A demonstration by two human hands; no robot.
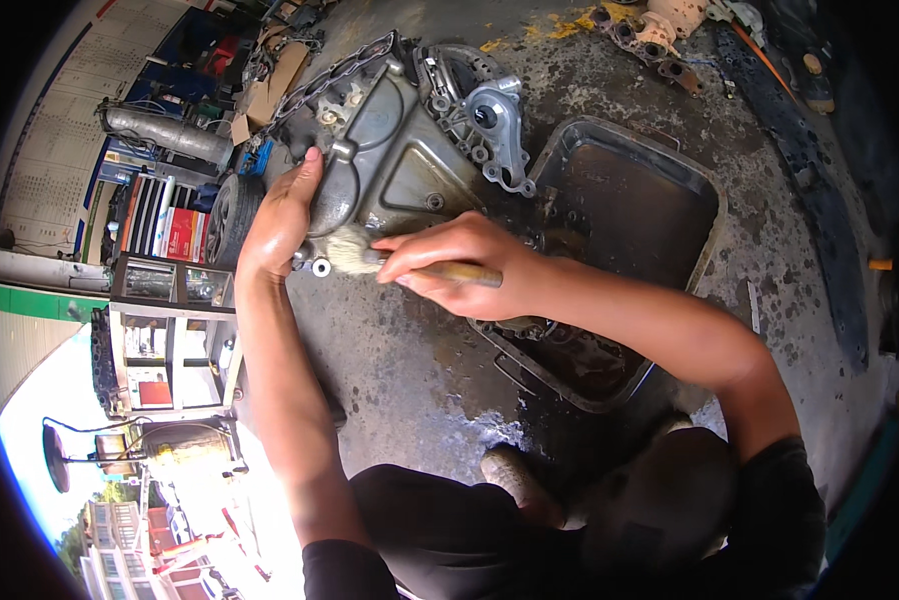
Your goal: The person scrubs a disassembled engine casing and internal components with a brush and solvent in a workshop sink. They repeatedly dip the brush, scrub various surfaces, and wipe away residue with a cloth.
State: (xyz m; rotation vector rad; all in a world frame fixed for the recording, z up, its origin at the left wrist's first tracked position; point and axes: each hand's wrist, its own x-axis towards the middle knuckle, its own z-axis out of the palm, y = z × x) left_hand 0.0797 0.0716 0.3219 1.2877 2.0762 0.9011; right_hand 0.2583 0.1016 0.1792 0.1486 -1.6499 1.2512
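A grey metal engine cover [382, 155] with raised ribs is tilted up in front of me. At its left edge my left hand [282, 218] grips it, the thumb along the rim and the other fingers mostly hidden. My right hand [466, 262] is closed around the wooden handle of a brush [347, 249]. Its pale bristles press against the cover's lower corner, close to a small round mounting hole. The cover's surface looks wet. Behind its right side stands a silver metal housing [494, 115] with round openings.
To the right, a dark metal tray [714, 215] holds murky liquid and some parts, partly hidden by my right forearm. A chain [334, 75] lies behind the cover. Rusty engine parts [654, 45] sit at the far right. A tyre [234, 215] and a shelf [174, 312] stand left.
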